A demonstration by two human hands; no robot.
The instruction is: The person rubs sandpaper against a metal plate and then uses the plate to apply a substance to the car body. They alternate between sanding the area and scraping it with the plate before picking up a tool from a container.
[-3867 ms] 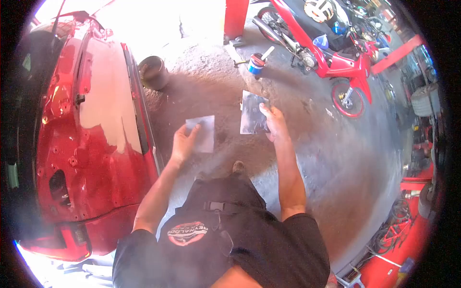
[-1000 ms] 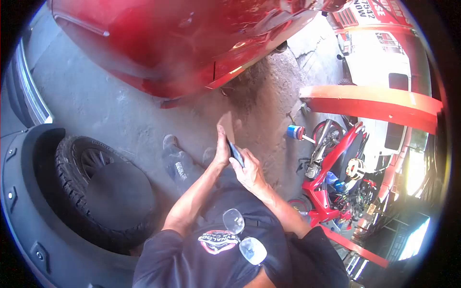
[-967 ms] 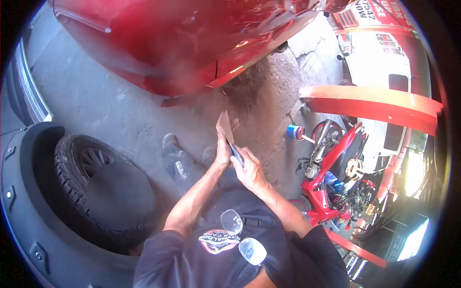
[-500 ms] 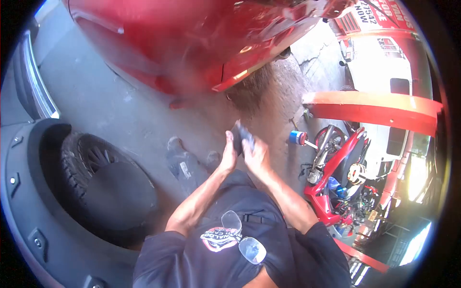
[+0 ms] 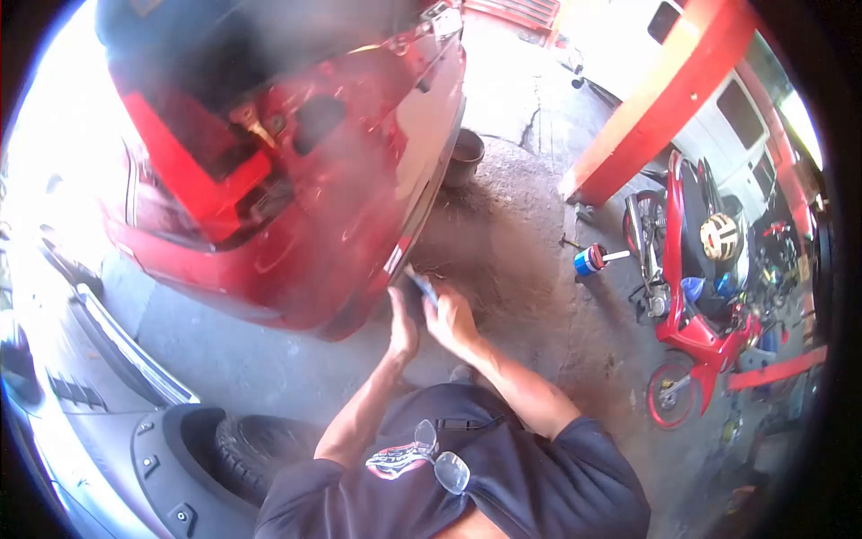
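Note:
My right hand (image 5: 453, 323) grips a thin, flat grey pad (image 5: 424, 288) with a pale edge, its fingers folded over the near side. Facing it, my left hand (image 5: 403, 329) has its fingers stretched out, with the palm turned toward the pad. What the pad is made of does not show. Just beyond both hands is the lower corner of a red car (image 5: 292, 286), its paintwork covered with hazy, dusty patches. A pair of glasses (image 5: 452, 472) hangs from the front of my dark shirt.
On the left stands a grey vehicle with a black wheel arch (image 5: 162, 467) and tyre (image 5: 235, 456). A red post (image 5: 628, 135), a blue can (image 5: 590, 260) and a red motorcycle (image 5: 696, 332) are to the right. A dark bucket (image 5: 464, 154) stands beside the car.
My view has swung, and my body is closer to the red car's corner. The hands, earlier pressed together around the pad, are slightly apart, with the pad in the right hand.

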